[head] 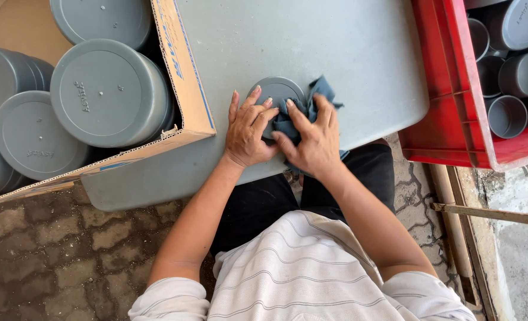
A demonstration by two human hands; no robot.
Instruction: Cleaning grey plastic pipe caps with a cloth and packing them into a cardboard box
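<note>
Grey round cap, smooth, flat face up, lies on the grey counter near its front edge. Left hand rests flat on the cap, fingers spread. Right hand grip is closed on a blue cloth, pressing it against the cap's right side.

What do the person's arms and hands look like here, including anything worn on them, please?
Both the left hand and the right hand are bare, without gloves, rings or a watch. The forearms are uncovered too. Short white sleeves with thin grey stripes end near the elbows, part of a matching striped shirt.
</note>
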